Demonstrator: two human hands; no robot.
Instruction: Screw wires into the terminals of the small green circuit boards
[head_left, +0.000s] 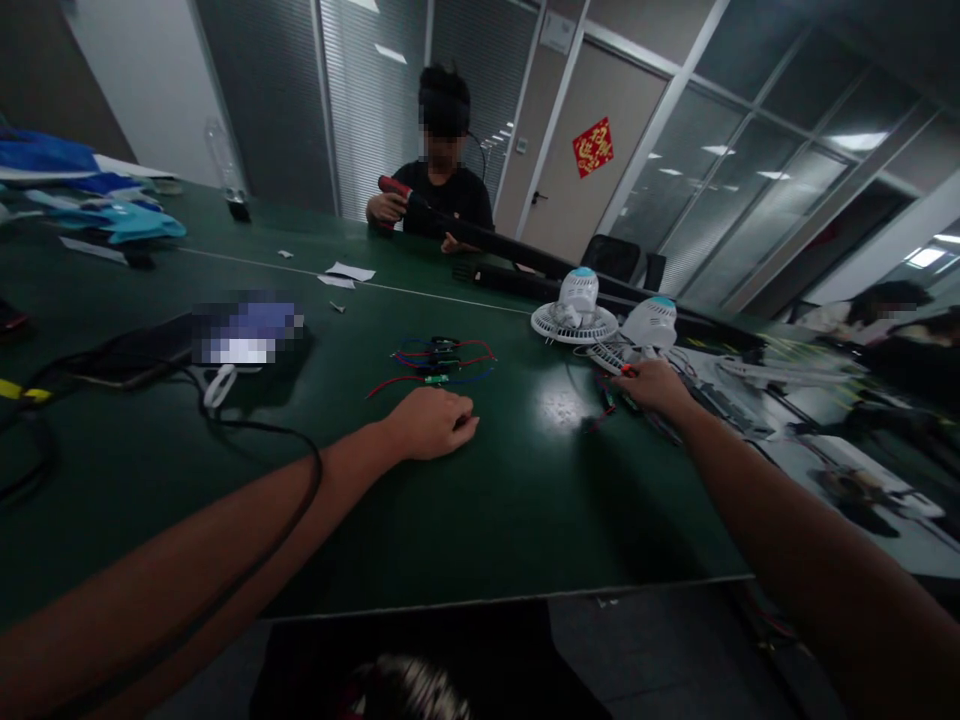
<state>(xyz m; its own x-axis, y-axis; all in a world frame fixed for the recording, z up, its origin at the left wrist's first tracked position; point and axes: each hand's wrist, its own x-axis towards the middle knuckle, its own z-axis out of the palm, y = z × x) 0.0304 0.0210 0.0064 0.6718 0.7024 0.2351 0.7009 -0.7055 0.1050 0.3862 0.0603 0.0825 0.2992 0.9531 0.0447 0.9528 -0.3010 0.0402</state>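
Observation:
My left hand [435, 422] rests on the green table with its fingers curled and the thumb pressed in; whatever lies inside is hidden. Just beyond it are several small green circuit boards [436, 380] with red and blue wires, laid in a row. My right hand [656, 388] reaches out to the right, its fingers closed beside a small orange piece [628, 371] too blurred to name. Below those fingertips is another small wired circuit board [608, 398]. Right behind the hand, a white fan-like part with a round grille [651, 322] leans on its side.
A second white fan part [576, 310] stands farther back. On the left lie a phone [247, 330] and a black cable [259, 425] that crosses my left forearm. Across the table a person [442, 190] holds a red tool [394, 187]. Paper scraps [349, 272] lie mid-table.

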